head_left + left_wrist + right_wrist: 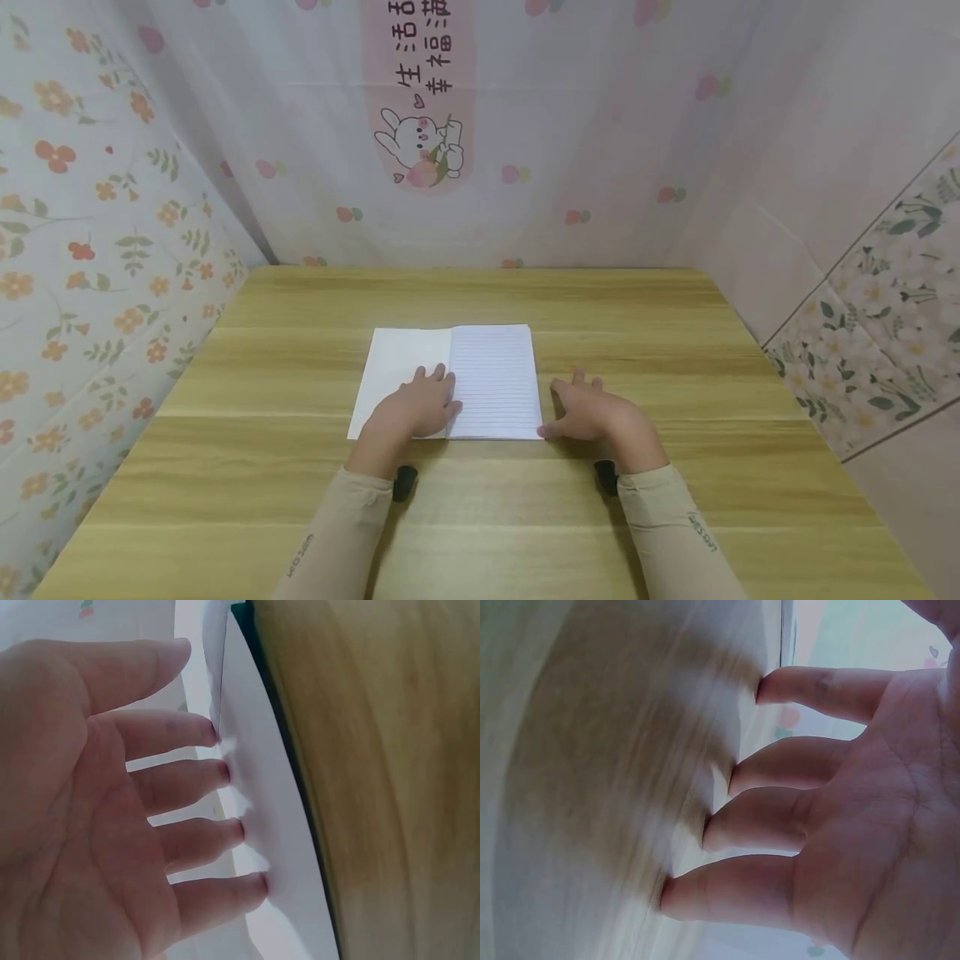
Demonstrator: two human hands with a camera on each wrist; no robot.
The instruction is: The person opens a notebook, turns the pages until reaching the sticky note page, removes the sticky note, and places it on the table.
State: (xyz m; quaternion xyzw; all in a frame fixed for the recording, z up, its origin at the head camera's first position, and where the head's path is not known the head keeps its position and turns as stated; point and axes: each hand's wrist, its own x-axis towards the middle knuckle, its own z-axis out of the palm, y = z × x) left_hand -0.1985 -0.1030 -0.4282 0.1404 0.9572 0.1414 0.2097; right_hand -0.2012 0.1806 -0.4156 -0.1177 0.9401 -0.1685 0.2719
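An open notebook [497, 375] lies flat on the wooden table, its right page ruled with lines and its left page [397, 354] blank white. My left hand [420, 406] rests on the blank page close to the fold. In the left wrist view its fingertips [255, 886] touch the white paper, fingers spread and fairly straight. Just off the notebook's right edge is my right hand [588, 410], its thumb at the lower right corner of the ruled page. The right wrist view shows its fingertips [676, 894] touching the wood, with nothing held.
The wooden table [480, 517] reaches back to a pale curtain [570, 125] with a rabbit print. A flowered curtain [82, 250] hangs on the left, and a flower-patterned panel [885, 333] stands on the right. A black device [606, 477] sits at each wrist.
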